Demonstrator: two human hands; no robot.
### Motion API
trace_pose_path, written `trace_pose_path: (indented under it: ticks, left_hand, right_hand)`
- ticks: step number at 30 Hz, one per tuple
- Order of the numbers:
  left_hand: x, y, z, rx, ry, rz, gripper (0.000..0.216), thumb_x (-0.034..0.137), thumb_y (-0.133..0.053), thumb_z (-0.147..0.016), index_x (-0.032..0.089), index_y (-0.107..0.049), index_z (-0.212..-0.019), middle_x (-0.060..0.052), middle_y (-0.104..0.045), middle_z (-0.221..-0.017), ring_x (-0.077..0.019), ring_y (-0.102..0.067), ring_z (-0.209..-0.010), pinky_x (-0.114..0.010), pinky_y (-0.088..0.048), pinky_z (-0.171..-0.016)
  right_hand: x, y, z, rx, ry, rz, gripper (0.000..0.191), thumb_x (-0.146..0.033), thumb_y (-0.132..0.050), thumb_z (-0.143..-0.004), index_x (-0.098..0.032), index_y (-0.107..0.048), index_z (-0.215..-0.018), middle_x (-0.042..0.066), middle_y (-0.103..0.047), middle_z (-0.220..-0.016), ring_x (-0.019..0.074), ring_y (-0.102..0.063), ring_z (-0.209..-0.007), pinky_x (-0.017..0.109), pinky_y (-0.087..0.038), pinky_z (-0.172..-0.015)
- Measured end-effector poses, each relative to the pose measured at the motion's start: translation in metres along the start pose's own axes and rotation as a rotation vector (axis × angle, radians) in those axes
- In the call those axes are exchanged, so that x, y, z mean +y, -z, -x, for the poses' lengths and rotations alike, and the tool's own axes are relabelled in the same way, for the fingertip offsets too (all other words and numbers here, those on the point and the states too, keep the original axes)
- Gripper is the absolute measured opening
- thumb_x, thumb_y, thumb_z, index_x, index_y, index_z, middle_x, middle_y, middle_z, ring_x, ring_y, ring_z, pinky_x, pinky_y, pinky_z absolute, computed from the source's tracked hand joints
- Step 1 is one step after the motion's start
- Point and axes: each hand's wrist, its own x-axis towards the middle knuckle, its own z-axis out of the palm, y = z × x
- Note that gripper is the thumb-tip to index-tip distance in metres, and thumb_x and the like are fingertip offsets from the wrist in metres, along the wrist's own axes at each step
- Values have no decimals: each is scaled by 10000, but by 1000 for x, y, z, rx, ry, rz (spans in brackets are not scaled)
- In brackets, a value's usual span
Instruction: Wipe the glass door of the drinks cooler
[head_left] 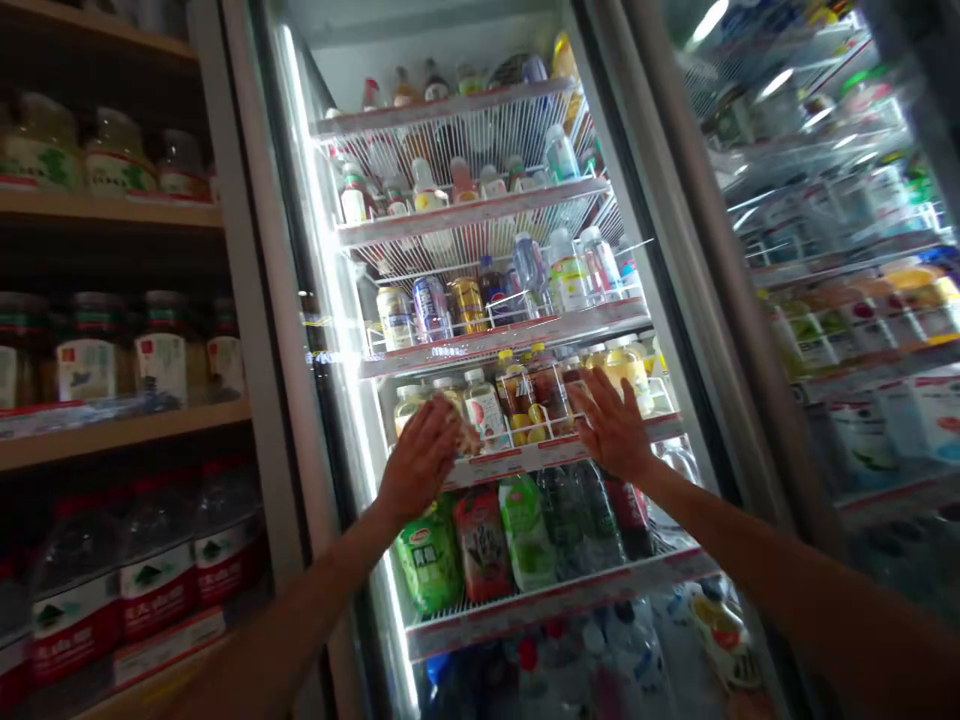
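My left hand is raised before the fridge's fourth shelf, fingers stretched out and a little blurred, holding nothing that shows. Just behind it stand a white-labelled bottle and other small bottles, partly covered by the hand. My right hand is spread open at the same height, beside dark bottles and pale yellow bottles. Whether either hand touches a bottle or a glass pane, I cannot tell. Below my hands are a large green bottle and a red-labelled bottle.
Cans and clear bottles fill the shelf above. A metal door frame runs down the right, with another stocked cooler beyond. Wooden shelves with jars and big red-labelled bottles stand at left.
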Motion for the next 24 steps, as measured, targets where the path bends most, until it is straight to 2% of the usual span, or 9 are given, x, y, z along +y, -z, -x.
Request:
trace_pose_path:
  ticks: [2,5,6,10,12,16,21,22,24]
  left_hand:
    - [-3,1,-2,11,4,-11,408,238,-428,-879,272,-438,-1285,-58,-371,-1431,-221,-268,-1352,-437,-337,-1070]
    - [-3,1,-6,230,216,-101,407,209,-382,-887,235,-429,-1290,-63,-267,-1481,-260,-212,-1369,-514,-270,-1093]
    - [-1,0,-7,227,202,-91,406,194,-371,-886,230,-434,-1285,-58,-265,-1482,-261,-205,-1371,-522,-261,-1097]
    - [2,-2,-5,-39,-104,40,416,140,-361,-865,235,-468,-1256,-54,-420,-1397,-221,-246,-1360,-470,-330,-1080]
    - [-7,2,-8,7,-47,20,430,147,-356,-863,227,-456,-1274,-67,-413,-1401,-220,-244,-1361,-480,-303,-1093]
    - [-14,5,-15,247,216,-101,453,203,-379,-867,188,-410,-1319,-98,-306,-1461,-246,-191,-1377,-521,-192,-1126]
    - [10,-6,-13,-50,-74,33,385,249,-442,-872,225,-469,-1255,-75,-398,-1410,-229,-262,-1354,-457,-311,-1087]
    - [9,-6,-15,-33,-60,43,372,249,-441,-875,230,-475,-1246,-73,-411,-1401,-231,-280,-1347,-460,-321,-1080]
    - [2,-7,-22,93,103,49,373,237,-415,-888,211,-456,-1257,-93,-356,-1432,-258,-241,-1360,-520,-267,-1091]
  right_hand:
    - [0,0,0,3,-8,-15,538,-279,-373,-872,-227,-280,-1400,78,-216,-1502,250,-173,-1384,520,-156,-1092]
    - [-1,0,-1,6,-20,-32,557,-277,-378,-868,-249,-256,-1410,60,-198,-1508,246,-174,-1384,522,-152,-1095]
    - [-2,0,-1,13,-19,-34,560,-275,-379,-866,-251,-253,-1411,59,-201,-1507,246,-175,-1384,524,-151,-1096]
    - [-2,0,-1,37,-3,-40,550,-264,-375,-865,-242,-270,-1404,66,-237,-1496,240,-177,-1384,521,-159,-1094]
    - [-1,0,-1,31,-5,-31,535,-265,-378,-864,-232,-296,-1391,75,-248,-1491,238,-174,-1385,517,-162,-1094]
    - [-1,0,-1,20,-12,-11,517,-274,-379,-865,-227,-322,-1377,84,-258,-1487,238,-167,-1386,514,-159,-1096]
    - [-1,1,-2,9,-11,-4,488,-277,-359,-874,-213,-352,-1358,94,-279,-1477,235,-156,-1389,511,-154,-1098]
    - [-1,2,-2,9,-14,-2,480,-274,-360,-874,-212,-366,-1350,93,-287,-1474,235,-158,-1388,508,-155,-1098]
    - [-1,1,-2,8,-19,1,475,-274,-364,-873,-214,-374,-1344,88,-291,-1472,233,-159,-1388,505,-157,-1099]
